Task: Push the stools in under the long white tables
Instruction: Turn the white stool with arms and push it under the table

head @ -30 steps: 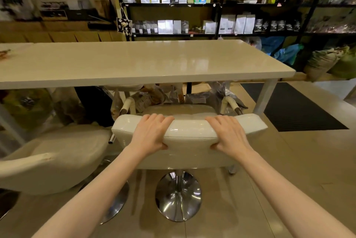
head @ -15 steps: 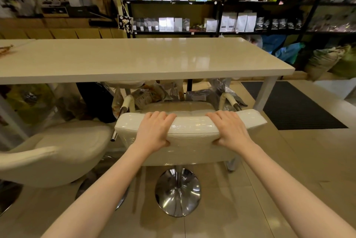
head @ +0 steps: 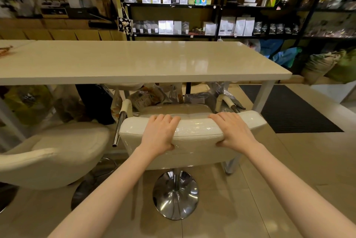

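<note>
- Left hand (head: 160, 133) grips the top edge of the backrest of the cream bar stool (head: 192, 141), centre of frame: fingers curled over the far side, thumb pressed on the near face.
- Right hand (head: 234, 132) holds the same edge further right, wrapped the same way. Both hands fully closed on the backrest, about level and equally near.
- Stool sits directly ahead of the grip. Its seat is already partly beneath the near edge of the long white table (head: 134, 64); backrest and chrome base (head: 175, 195) are on the near side.
- Key relation: the table's long axis runs left to right across the frame, and the backrest edge lies roughly parallel to it. Judgement: the push goes straight away from the body, toward the top of frame, square to the table edge.
- The stool's padded armrests (head: 127, 107) reach under the tabletop; clearance cannot be judged.
- Bags and packets (head: 150, 96) crowd the floor under the table beyond the seat; they may limit travel.
- A second cream stool (head: 48, 153), lower left, stands mostly outside the table, not yet pushed in.
- Shelving (head: 173, 4) at upper centre holds pouches and kettles.
</note>
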